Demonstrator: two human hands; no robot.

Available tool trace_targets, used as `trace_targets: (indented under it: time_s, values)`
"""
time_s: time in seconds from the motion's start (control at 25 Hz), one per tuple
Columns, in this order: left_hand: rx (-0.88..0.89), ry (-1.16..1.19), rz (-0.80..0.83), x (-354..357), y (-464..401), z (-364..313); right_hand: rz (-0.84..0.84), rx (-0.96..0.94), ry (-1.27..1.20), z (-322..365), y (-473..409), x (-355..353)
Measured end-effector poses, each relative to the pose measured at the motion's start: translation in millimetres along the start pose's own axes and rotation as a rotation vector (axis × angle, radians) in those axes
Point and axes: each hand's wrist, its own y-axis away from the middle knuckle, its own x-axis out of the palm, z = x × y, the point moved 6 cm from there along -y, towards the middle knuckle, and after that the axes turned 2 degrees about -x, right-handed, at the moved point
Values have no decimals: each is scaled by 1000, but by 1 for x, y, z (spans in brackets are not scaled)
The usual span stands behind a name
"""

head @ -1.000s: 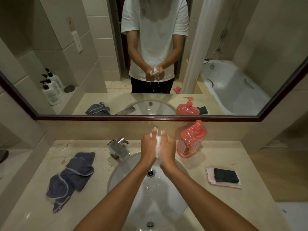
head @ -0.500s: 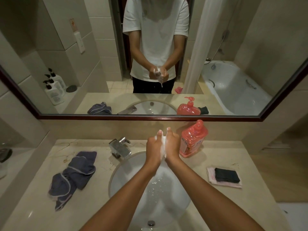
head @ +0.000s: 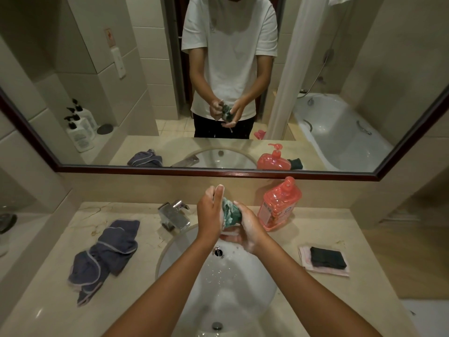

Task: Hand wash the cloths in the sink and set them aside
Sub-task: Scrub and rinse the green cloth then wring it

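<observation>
Left of the hands, a crumpled grey-blue cloth with pale trim lies on the tabletop. Over the white round sink, the left hand and right hand, pressed together a second ago, have parted, both grasping a soapy green cloth: scrubbing continues. Right, the red pump soap bottle's label is unreadable.

Left hand is hiding much of the sudsy green cloth; right hand is covering its underside.
</observation>
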Motion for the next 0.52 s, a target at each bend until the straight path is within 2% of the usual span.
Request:
trace_targets:
  time_s: [0.08, 0.24, 0.32, 0.4, 0.52]
  values:
    - [2, -27, 18, 2, -1, 3, 25, -6, -81, 1, 3, -1]
    - [-181, 10, 29, 5, 4, 23, -199, -401, -13, 30, 6, -15]
    - [-211, 115, 51, 8, 5, 21, -194, -519, -28, 36, 10, -17]
    - [-217, 177, 83, 11, 4, 14, -146, -552, -104, 37, 12, -16]
    - [-270, 133, 145, 17, 6, 11, -130, -589, -142, 42, 13, -14]
